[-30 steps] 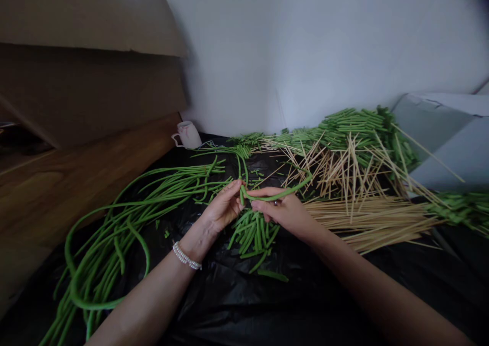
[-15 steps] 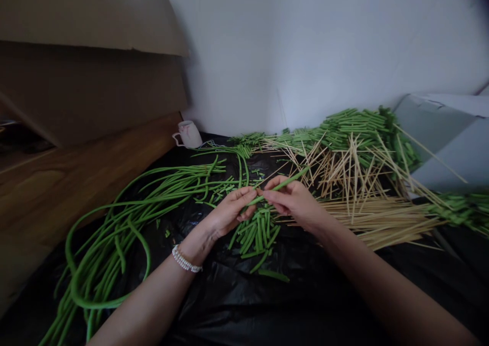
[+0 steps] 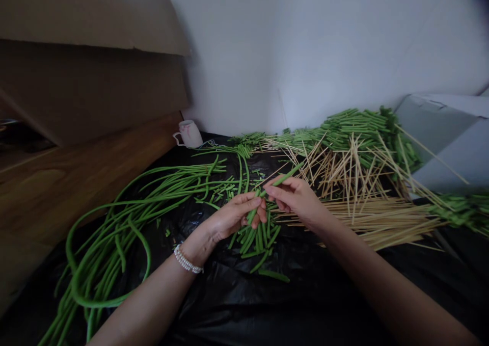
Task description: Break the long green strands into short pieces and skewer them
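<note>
Above a small heap of cut long bean pieces (image 3: 260, 236), my two hands are close together, almost touching. My left hand (image 3: 237, 212), with a white beaded bracelet at the wrist, pinches a short green long bean piece (image 3: 252, 214) between thumb and fingers. In the fingers of my right hand (image 3: 292, 197) is another length of long bean (image 3: 289, 173), pointing up and to the right. The two pieces look separate, though fingertips partly hide their near ends. Uncut long beans (image 3: 110, 223) lie in a loose curved bundle to the left.
Thin wooden sticks (image 3: 385, 221) lie to the right, with more piled crosswise behind. Bean pieces in stacks (image 3: 355, 127) line the wall. A white mug (image 3: 189, 133), a cardboard box (image 3: 95, 86) and a pale box (image 3: 439, 132) stand around the black plastic sheet (image 3: 305, 295).
The single bean that ran through both hands now looks snapped in two, one part in each hand. My left hand has turned its piece more upright.
</note>
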A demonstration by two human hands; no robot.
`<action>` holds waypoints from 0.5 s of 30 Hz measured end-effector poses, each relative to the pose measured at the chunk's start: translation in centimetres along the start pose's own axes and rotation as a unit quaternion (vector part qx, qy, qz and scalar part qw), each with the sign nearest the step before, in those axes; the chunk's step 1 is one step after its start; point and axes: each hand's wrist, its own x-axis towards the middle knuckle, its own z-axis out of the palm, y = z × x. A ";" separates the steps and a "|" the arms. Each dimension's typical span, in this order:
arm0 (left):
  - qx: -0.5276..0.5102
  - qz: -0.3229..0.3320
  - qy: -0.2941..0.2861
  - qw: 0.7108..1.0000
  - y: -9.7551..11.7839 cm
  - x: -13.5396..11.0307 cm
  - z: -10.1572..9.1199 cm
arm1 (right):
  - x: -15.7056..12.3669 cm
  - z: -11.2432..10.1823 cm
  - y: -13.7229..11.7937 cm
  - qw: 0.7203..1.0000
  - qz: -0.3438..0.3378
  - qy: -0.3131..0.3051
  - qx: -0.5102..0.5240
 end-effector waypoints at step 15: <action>-0.105 0.035 0.113 0.987 0.4 0.7 -0.9 | -0.9 1.9 0.6 0.996 -0.031 -0.045 -0.069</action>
